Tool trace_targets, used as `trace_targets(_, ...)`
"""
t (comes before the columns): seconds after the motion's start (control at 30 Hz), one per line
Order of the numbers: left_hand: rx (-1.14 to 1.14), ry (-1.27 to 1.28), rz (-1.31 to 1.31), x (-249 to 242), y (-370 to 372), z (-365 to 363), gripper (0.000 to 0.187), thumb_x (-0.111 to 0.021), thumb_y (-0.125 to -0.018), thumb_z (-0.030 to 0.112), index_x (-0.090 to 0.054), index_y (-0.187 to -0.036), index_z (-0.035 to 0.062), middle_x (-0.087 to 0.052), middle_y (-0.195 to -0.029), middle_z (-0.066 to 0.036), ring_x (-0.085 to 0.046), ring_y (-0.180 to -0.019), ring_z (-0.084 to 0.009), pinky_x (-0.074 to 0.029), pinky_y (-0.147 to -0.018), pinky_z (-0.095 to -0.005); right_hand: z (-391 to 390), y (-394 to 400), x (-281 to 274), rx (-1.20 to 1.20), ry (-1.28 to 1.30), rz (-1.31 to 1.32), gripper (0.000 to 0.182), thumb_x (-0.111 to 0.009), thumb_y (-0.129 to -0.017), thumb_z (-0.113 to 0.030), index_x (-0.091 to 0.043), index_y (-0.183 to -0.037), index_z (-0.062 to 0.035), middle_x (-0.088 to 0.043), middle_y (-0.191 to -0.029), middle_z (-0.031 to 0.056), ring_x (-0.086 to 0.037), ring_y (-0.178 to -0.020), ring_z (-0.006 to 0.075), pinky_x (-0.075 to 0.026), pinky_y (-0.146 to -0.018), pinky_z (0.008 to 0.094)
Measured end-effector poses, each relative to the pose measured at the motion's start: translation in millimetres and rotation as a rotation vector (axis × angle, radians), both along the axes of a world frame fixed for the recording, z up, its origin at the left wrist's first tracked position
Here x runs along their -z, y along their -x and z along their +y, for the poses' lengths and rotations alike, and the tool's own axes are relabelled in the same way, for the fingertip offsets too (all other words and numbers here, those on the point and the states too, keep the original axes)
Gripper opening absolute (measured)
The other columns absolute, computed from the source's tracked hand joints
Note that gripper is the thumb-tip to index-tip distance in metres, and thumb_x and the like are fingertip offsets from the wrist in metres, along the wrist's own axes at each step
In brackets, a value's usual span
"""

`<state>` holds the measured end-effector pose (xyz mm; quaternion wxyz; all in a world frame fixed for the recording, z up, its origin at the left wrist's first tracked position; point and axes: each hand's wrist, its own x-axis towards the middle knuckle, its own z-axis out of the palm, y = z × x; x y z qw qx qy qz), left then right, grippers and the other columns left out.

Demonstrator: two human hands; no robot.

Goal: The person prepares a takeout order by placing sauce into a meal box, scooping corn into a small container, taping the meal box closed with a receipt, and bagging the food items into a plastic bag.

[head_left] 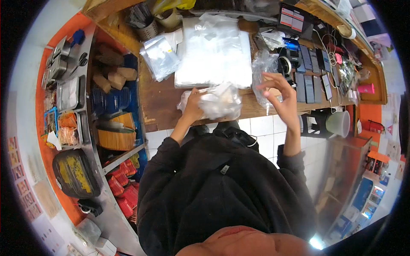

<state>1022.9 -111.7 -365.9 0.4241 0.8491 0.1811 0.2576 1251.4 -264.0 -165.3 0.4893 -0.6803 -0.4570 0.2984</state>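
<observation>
Near the front edge of the wooden table, my left hand (193, 106) has its fingers closed on a bundle of crumpled clear plastic (224, 101); what lies inside the plastic is blurred. My right hand (279, 90) is raised at the table's edge with thumb and fingers apart, and I make out nothing between them. Beside it lies a loose, crumpled clear plastic bag (264, 64). A thick stack of clear and white plastic bags (209, 64) lies just behind the bundle. A roll of tape (284, 65) is to the right, past my right hand.
Several phones (308, 87) with cables lie at the right of the table (158, 109), below a dark screen (292, 21). Flat plastic packets (160, 59) and a metal holder (147, 30) are at left. A white bin (339, 123) stands under the right edge; a metal shelf (117, 164) runs along my left.
</observation>
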Motion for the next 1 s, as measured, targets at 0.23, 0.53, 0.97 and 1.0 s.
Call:
trace_targets(0.23,0.071,-0.447,-0.051,-88.8,-39.3,-32.7,0.022,-0.071,-0.060,0.020,-0.060,-0.075,0.0082,-0.059,-0.090,-0.005,-0.054,-0.090,-0.0253,-0.035,-0.082,-0.0419,23.3,37.6,122.5,-0.547,0.142,-0.113,0.063,-0.063,-0.081,-0.031,-0.041,-0.133,-0.0037,-0.046,-0.133,0.0166,-0.038,-0.127,0.0322,-0.028,-0.107,0.0402)
trace_targets(0.53,0.109,0.334,0.047,-116.2,-27.8,2.6,0.045,-0.069,-0.064,0.007,-0.061,-0.108,0.0068,-0.054,-0.118,-0.009,-0.046,-0.109,-0.0283,-0.040,-0.090,-0.0414,71.2,36.3,92.2,-1.062,-0.221,-0.633,0.041,-0.055,-0.083,-0.021,-0.055,-0.121,-0.0062,-0.047,-0.131,0.0133,-0.038,-0.126,0.0249,-0.025,-0.108,0.0466)
trace_targets(0.97,-0.029,0.620,0.058,-48.3,-77.8,-46.4,0.040,-0.063,-0.075,0.012,-0.058,-0.114,0.0064,-0.057,-0.118,-0.008,-0.050,-0.097,-0.0205,-0.042,-0.082,-0.0336,156.7,-221.4,155.5,0.281,0.056,-0.749,0.016,-0.067,-0.079,-0.010,-0.068,-0.090,0.0006,-0.066,-0.090,0.0190,-0.061,-0.087,0.0363,-0.048,-0.077,0.0423)
trace_targets(1.0,-0.045,0.621,0.055,-45.7,-76.5,-48.1,0.040,-0.063,-0.076,0.013,-0.058,-0.115,0.0063,-0.057,-0.118,-0.008,-0.050,-0.097,-0.0199,-0.042,-0.081,-0.0330,157.6,-230.9,175.8,0.280,0.060,-0.744,0.016,-0.067,-0.079,-0.010,-0.068,-0.090,0.0006,-0.066,-0.090,0.0190,-0.061,-0.087,0.0363,-0.048,-0.077,0.0423)
